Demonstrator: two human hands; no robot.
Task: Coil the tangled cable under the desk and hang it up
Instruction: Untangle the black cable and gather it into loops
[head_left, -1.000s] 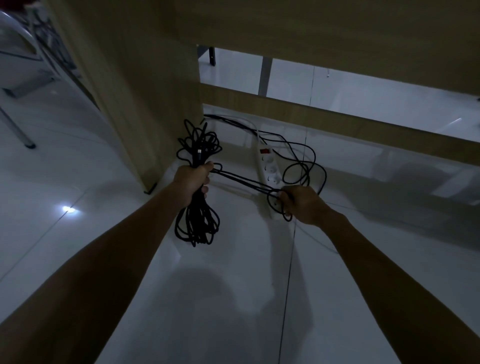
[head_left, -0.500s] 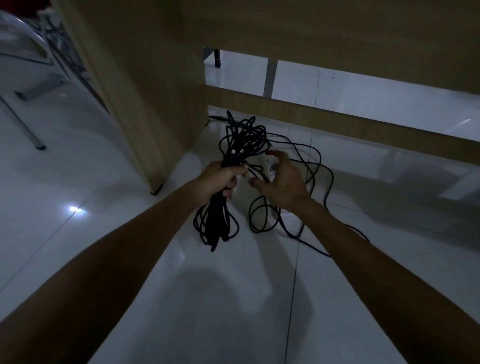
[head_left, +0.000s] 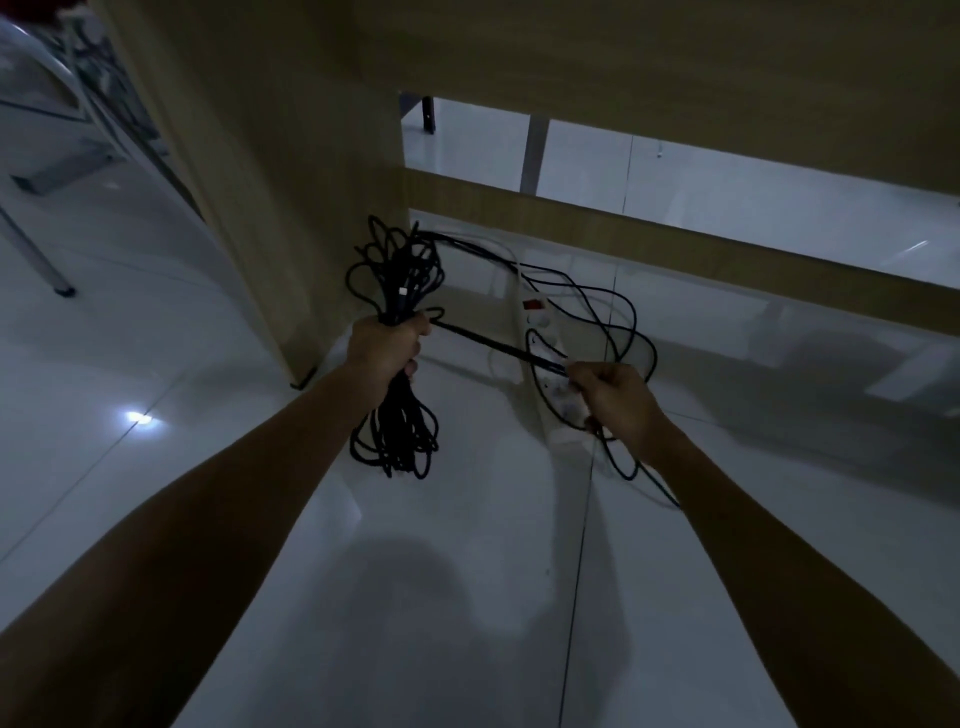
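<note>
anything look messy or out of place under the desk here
Yes. Loose black cable loops sprawl across the floor and over the white power strip. The left hand grips an uneven bundle, and the right hand pulls a strand taut between them. Nothing looks damaged.

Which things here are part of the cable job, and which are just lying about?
Part of the job:
- black cable, bundle gripped in the left hand
- right hand, pulling a stretch taut
- desk

Just lying about:
- white power strip on the floor
- chair leg, far left
</note>
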